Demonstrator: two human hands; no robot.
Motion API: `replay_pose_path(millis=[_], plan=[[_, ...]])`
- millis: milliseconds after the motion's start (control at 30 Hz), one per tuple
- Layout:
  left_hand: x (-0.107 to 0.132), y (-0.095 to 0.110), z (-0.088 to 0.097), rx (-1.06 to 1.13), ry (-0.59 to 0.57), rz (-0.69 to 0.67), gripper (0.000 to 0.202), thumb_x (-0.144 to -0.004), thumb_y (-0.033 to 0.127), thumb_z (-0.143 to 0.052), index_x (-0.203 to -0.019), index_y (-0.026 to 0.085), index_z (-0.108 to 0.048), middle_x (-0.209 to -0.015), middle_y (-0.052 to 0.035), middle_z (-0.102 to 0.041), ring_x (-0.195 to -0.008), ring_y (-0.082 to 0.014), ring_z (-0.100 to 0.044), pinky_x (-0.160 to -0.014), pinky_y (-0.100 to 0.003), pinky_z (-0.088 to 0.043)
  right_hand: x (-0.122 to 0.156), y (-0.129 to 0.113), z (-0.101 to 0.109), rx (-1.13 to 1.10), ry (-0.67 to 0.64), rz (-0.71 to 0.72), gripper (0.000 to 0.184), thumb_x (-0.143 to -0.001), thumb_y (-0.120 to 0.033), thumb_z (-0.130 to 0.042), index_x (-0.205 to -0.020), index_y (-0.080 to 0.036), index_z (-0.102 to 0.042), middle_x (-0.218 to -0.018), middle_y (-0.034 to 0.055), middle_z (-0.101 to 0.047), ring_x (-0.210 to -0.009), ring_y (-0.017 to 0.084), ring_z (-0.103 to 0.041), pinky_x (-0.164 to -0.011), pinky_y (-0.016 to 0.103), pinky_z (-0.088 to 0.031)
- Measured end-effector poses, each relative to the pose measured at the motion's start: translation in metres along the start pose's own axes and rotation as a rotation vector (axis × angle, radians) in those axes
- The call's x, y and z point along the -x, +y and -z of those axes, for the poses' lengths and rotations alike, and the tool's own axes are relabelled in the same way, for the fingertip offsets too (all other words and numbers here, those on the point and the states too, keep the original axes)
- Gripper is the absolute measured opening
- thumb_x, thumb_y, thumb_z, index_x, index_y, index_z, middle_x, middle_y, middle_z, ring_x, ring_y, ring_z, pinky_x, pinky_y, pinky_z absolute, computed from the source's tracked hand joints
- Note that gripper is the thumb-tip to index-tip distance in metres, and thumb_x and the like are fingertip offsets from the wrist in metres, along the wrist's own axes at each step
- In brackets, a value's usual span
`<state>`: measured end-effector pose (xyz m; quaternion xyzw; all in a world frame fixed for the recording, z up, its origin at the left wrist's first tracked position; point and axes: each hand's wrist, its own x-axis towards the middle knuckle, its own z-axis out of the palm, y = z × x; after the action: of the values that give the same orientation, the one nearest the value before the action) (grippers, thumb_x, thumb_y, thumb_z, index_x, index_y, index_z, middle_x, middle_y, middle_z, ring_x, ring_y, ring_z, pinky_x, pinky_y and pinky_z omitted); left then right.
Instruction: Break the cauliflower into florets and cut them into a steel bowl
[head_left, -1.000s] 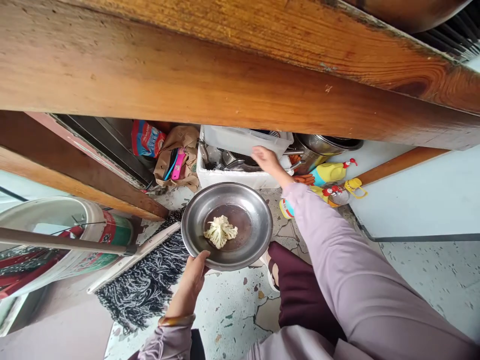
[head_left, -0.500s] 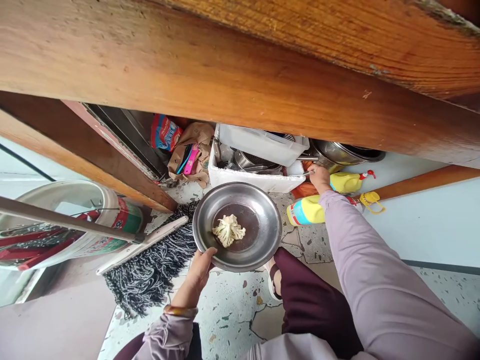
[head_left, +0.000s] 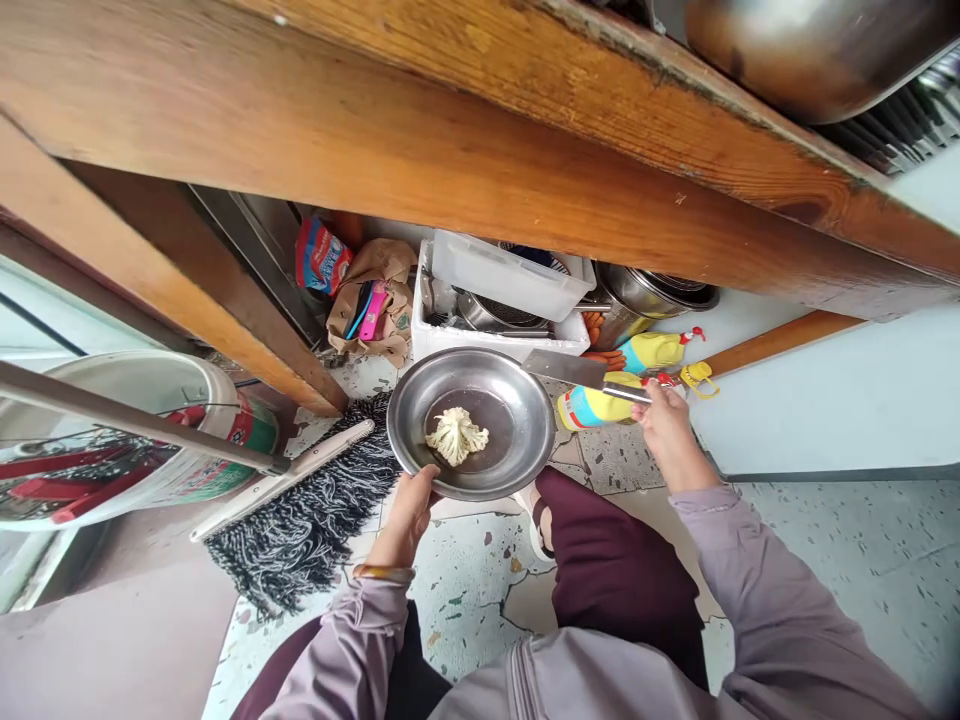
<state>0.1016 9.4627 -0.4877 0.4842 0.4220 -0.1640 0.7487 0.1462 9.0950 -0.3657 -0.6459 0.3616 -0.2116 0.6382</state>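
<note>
My left hand (head_left: 410, 507) grips the near-left rim of a round steel basin (head_left: 517, 437), thumb over the edge. Inside the basin lies a piece of cauliflower (head_left: 457, 436), left of its centre. In my right hand (head_left: 667, 425) is a kitchen knife (head_left: 566, 370) with a broad blade, held by its handle. The blade points left, and its tip reaches the basin's far-right rim; whether they touch I cannot tell. Yellow bottles (head_left: 596, 405) stand or lie on the floor just behind the knife.
Under the wooden counter (head_left: 450, 150) sits a white foam box (head_left: 487, 343) with pans and a plastic tub (head_left: 514, 275). Steel pots (head_left: 645, 295) stand to its right. A mop (head_left: 300, 530) and a bucket (head_left: 217, 400) are on the left. Brown paper (head_left: 382, 265) lies beside the box.
My right hand has drawn back from beside the foam box, and the knife has come into full view in it. The basin remains in my left hand, with the cauliflower still inside.
</note>
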Motion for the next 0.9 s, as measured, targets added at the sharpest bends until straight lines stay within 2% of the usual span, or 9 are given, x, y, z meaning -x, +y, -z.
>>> replay_pose_path(millis=[133, 300, 400, 500, 567, 633, 700, 833, 900], plan=[[0.008, 0.003, 0.003, 0.009, -0.042, 0.02, 0.023, -0.074, 0.004, -0.056, -0.093, 0.017, -0.055, -0.07, -0.0004, -0.063, -0.054, -0.0116, -0.058, -0.061, -0.026, -0.056, 0.05, -0.007, -0.004, -0.085, -0.082, -0.124, 0.019, -0.083, -0.025, -0.069, -0.075, -0.022, -0.053, -0.059, -0.0051, -0.057, -0.043, 0.007, -0.051, -0.041, 0.018, -0.043], [0.012, 0.006, 0.017, 0.048, -0.054, -0.009, 0.023, -0.073, 0.004, -0.057, -0.092, 0.017, -0.055, -0.071, -0.0002, -0.062, -0.055, -0.0113, -0.058, -0.06, -0.025, -0.055, 0.095, -0.05, -0.009, -0.253, -0.157, -0.101, 0.011, -0.084, -0.02, -0.065, -0.079, -0.02, -0.055, -0.069, -0.0045, -0.059, -0.05, 0.006, -0.054, -0.044, 0.016, -0.045], [0.015, 0.01, 0.027, 0.053, -0.061, -0.024, 0.023, -0.072, 0.004, -0.056, -0.092, 0.016, -0.054, -0.072, -0.001, -0.061, -0.056, -0.0116, -0.058, -0.058, -0.025, -0.055, 0.131, -0.059, -0.012, -0.261, -0.407, -0.156, 0.014, -0.082, -0.027, -0.069, -0.085, -0.02, -0.057, -0.08, -0.0026, -0.064, -0.058, 0.007, -0.059, -0.05, 0.018, -0.048], [0.019, 0.013, 0.036, 0.062, -0.066, -0.037, 0.025, -0.07, 0.004, -0.056, -0.093, 0.014, -0.056, -0.072, -0.0024, -0.062, -0.056, -0.0128, -0.059, -0.057, -0.027, -0.055, 0.167, -0.051, -0.032, -0.02, -0.957, -0.325, 0.029, -0.078, -0.037, -0.075, -0.095, -0.02, -0.059, -0.078, -0.0021, -0.064, -0.05, 0.008, -0.055, -0.044, 0.02, -0.041], [0.023, 0.014, 0.041, 0.075, -0.061, -0.053, 0.028, -0.069, 0.003, -0.056, -0.094, 0.013, -0.057, -0.071, -0.0021, -0.062, -0.056, -0.0125, -0.059, -0.056, -0.026, -0.055, 0.188, -0.042, -0.056, 0.175, -1.168, -0.349, 0.034, -0.076, -0.042, -0.077, -0.091, -0.019, -0.058, -0.062, -0.0071, -0.055, -0.041, 0.007, -0.047, -0.039, 0.02, -0.033], [0.027, 0.013, 0.047, 0.094, -0.039, -0.067, 0.029, -0.068, 0.003, -0.057, -0.095, 0.012, -0.057, -0.07, -0.0013, -0.061, -0.055, -0.0119, -0.058, -0.056, -0.026, -0.054, 0.205, -0.033, -0.081, 0.277, -1.171, -0.321, 0.037, -0.071, -0.043, -0.08, -0.079, -0.02, -0.052, -0.053, -0.0101, -0.048, -0.037, 0.006, -0.041, -0.038, 0.019, -0.028], [0.03, 0.013, 0.053, 0.117, -0.006, -0.072, 0.029, -0.067, 0.003, -0.058, -0.094, 0.012, -0.058, -0.069, -0.0014, -0.061, -0.054, -0.0125, -0.058, -0.056, -0.027, -0.055, 0.219, -0.025, -0.099, 0.257, -1.178, -0.278, 0.038, -0.071, -0.045, -0.077, -0.076, -0.021, -0.048, -0.053, -0.0096, -0.047, -0.04, 0.006, -0.043, -0.041, 0.02, -0.031], [0.034, 0.01, 0.071, 0.149, 0.028, -0.094, 0.024, -0.068, 0.005, -0.058, -0.091, 0.011, -0.059, -0.07, -0.0034, -0.064, -0.056, -0.0145, -0.06, -0.057, -0.029, -0.055, 0.225, -0.01, -0.11, 0.245, -1.393, -0.304, 0.028, -0.081, -0.045, -0.062, -0.094, -0.021, -0.055, -0.067, -0.0063, -0.05, -0.049, 0.008, -0.046, -0.048, 0.023, -0.037], [0.039, 0.006, 0.079, 0.144, 0.063, -0.108, 0.024, -0.069, 0.006, -0.057, -0.092, 0.012, -0.059, -0.071, -0.0038, -0.065, -0.058, -0.0149, -0.059, -0.058, -0.029, -0.055, 0.22, 0.0, -0.114, 0.411, -1.39, -0.134, 0.026, -0.081, -0.038, -0.061, -0.102, -0.022, -0.057, -0.071, -0.0052, -0.052, -0.053, 0.01, -0.046, -0.05, 0.024, -0.038]])
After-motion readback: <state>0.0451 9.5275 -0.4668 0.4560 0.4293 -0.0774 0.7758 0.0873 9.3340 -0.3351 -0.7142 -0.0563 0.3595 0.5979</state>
